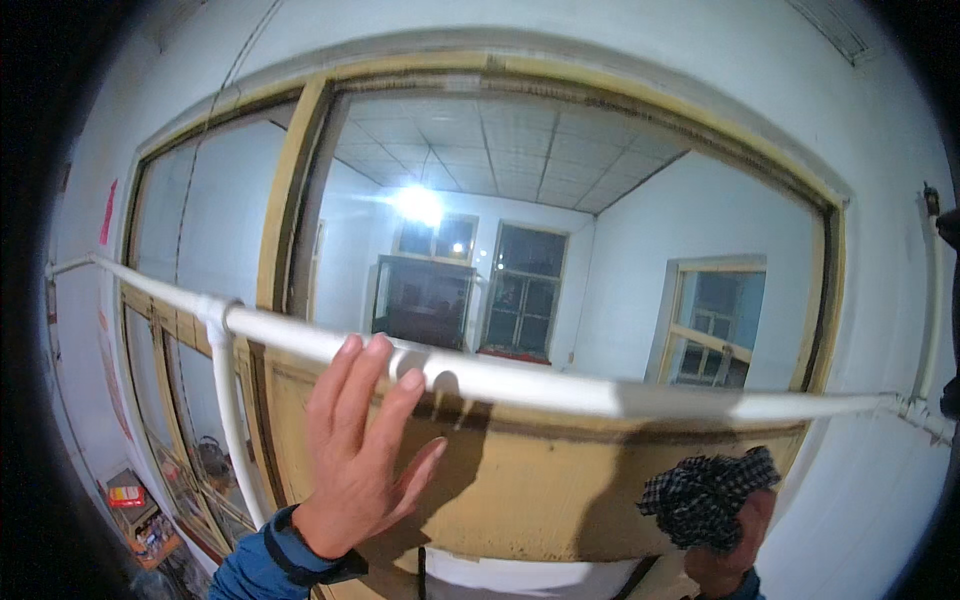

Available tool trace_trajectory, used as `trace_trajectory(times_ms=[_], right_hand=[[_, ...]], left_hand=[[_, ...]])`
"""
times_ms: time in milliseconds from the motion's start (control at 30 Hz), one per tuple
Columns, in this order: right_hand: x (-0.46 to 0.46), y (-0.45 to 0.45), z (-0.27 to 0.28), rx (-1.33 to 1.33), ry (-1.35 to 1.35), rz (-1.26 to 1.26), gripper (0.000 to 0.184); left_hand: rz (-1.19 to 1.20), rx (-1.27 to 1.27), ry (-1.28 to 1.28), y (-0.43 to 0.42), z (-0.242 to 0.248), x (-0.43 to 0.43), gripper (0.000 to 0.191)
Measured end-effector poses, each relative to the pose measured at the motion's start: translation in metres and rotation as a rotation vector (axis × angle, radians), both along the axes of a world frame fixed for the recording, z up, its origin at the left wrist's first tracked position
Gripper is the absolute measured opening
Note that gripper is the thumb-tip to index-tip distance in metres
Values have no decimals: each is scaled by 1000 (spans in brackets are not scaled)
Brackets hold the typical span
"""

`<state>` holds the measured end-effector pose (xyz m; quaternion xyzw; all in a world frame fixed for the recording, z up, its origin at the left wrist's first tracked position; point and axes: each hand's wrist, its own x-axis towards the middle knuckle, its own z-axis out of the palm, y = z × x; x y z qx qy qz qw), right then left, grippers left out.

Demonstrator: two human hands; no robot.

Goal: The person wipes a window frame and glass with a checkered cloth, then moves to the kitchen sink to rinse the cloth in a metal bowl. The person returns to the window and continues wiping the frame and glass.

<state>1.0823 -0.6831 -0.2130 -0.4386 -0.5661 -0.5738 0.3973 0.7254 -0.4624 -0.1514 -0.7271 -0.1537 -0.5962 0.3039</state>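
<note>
My left hand (356,454), in a blue sleeve, is raised to a white pipe (536,382) that runs across the view. Its fingers are apart and the fingertips overlap the pipe; whether they press on it I cannot tell. At the lower right my right hand (739,536) grips a crumpled black-and-white checked cloth (705,499). The cloth covers most of those fingers. Behind both hands is a yellow-painted wooden panel (525,487), with shadows falling on it. Above the panel stands a large glass pane (600,300) in a yellow wooden frame (296,202).
A vertical white pipe (229,405) branches down from the long one at left. Beyond it stands a glazed wooden door (169,375). Small items and a red packet (126,496) crowd a surface at the lower left. Another upright pipe (932,315) follows the right wall.
</note>
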Motion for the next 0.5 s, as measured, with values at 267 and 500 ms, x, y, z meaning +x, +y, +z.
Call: trace_trajectory(times_ms=[267,500], right_hand=[[-35,63,254,-202,-166,9,44],[-162,220,374,-47,-485,212,32]], left_hand=[[128,-19,59,-1,57,28,56],[26,-39,14,-8,52,22,50]])
